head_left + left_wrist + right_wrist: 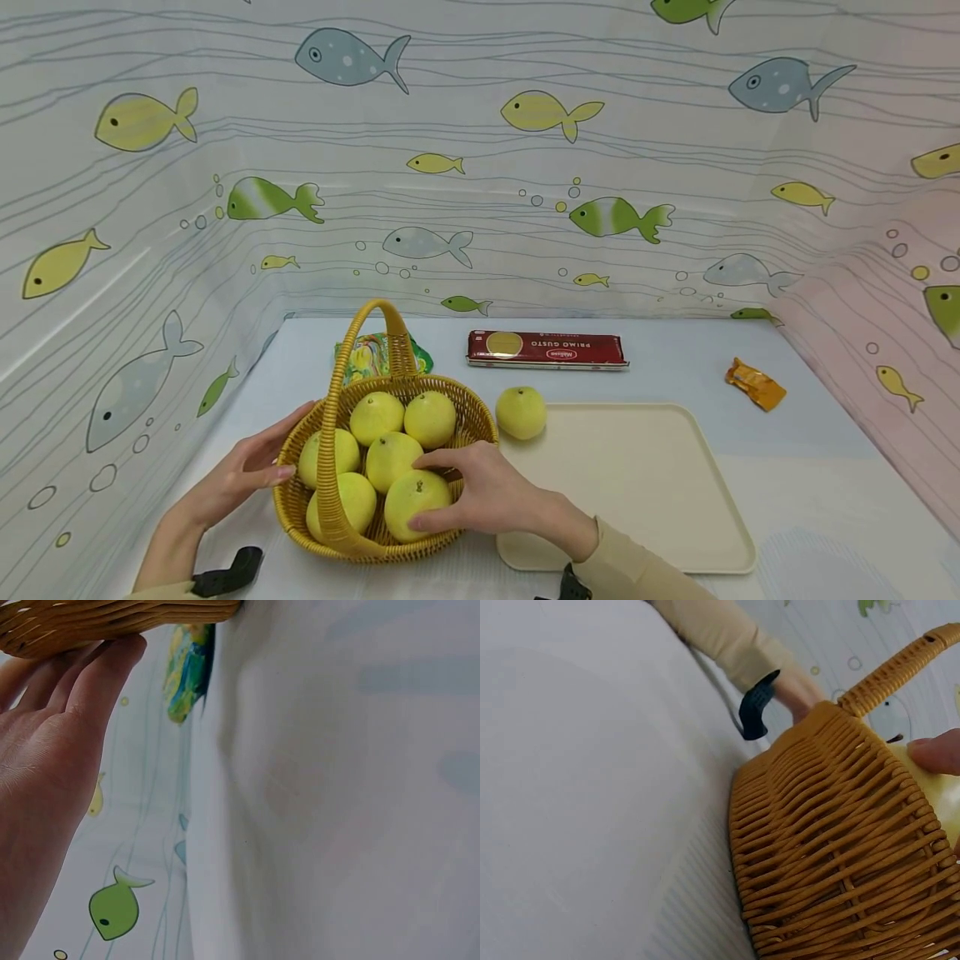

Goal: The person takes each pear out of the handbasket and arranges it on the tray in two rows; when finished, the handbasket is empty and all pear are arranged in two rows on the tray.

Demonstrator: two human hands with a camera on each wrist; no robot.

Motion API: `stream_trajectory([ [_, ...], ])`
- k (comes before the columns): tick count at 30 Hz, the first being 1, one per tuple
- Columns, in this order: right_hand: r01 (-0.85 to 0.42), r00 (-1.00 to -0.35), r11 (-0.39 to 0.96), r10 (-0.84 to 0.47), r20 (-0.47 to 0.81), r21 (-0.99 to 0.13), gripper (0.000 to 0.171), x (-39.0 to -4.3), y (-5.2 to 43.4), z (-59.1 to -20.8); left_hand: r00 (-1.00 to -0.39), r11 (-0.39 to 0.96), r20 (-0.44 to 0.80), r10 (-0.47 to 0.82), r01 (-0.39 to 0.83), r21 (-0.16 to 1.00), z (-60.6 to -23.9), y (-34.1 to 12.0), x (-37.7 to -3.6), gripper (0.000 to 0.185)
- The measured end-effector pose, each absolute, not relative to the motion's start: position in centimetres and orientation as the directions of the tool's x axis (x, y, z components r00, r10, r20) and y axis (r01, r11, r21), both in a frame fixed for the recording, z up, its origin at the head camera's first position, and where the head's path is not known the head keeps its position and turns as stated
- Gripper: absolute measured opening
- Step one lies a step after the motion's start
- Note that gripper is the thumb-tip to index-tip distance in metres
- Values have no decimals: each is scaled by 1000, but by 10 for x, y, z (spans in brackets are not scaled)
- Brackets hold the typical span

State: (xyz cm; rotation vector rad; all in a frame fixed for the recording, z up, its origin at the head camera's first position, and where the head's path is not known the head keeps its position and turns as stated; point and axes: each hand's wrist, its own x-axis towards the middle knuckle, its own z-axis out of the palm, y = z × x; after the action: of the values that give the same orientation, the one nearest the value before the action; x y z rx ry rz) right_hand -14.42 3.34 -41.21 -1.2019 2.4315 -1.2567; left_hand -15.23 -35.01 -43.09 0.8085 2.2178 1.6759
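Note:
A yellow wicker basket [442, 546] with a tall arched handle holds several round yellow-green fruits [377, 417]. Over its right side reaches my right hand [487, 487], thumb and fingers pinching the front right fruit [412, 504], which sits among the others and has a short dark stem. In the right wrist view a fingertip presses that pale fruit [939, 791] behind the woven wall. My left hand [251, 462] touches the basket's left side from outside, its fingers fairly straight and thumb near the rim. The left wrist view shows those fingers against the wicker [120, 619].
A beige tray [622, 492] lies right of the basket, with one more yellow-green fruit [521, 412] at its back left corner. Behind are a dark red pasta pack [547, 350] and a green packet [367, 358]. An orange wrapper [755, 384] lies far right.

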Motion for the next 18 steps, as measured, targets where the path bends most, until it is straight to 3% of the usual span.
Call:
stream_trajectory([
  [18, -542, -735, 352, -638, 228, -763, 52, -138, 37, -406, -809, 188, 142, 570, 297, 936, -431, -350, -153, 72],
])
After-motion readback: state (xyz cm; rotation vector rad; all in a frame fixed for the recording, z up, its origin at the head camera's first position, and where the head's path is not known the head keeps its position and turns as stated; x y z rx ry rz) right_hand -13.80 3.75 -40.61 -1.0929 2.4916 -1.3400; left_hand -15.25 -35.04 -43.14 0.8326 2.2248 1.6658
